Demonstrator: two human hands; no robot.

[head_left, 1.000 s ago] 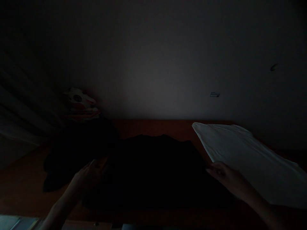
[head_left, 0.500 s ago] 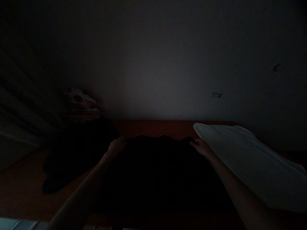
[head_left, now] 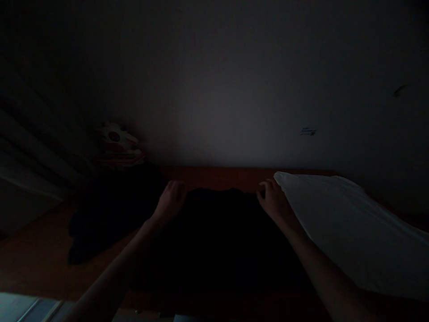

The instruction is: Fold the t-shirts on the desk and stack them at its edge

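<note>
A black piece of cloth, its shape like a shirt point(head_left: 217, 241), lies spread before me in very dim light, with its wavy far edge away from me. My left hand point(head_left: 172, 197) is at the far left corner of this cloth, back of the hand up and fingers bent down; the fingertips are lost in the dark. At the far right corner is my right hand point(head_left: 273, 199), its fingers curved, with a dark gap showing between thumb and forefinger. No cloth can be made out in that gap.
On the right a white cloth point(head_left: 348, 223) lies on the brown wooden table point(head_left: 36, 264). To the left is a dark cloth heap point(head_left: 110, 214), with a white and red toy-like figure point(head_left: 117, 136) behind it. A pale wall point(head_left: 217, 98) rises at the back, and a curtain point(head_left: 30, 147) hangs left.
Both hands have risen slightly and moved inward, closer together. My right thumb and forefinger, earlier pinching the cloth's corner, now show a gap. The view has shifted a little.
</note>
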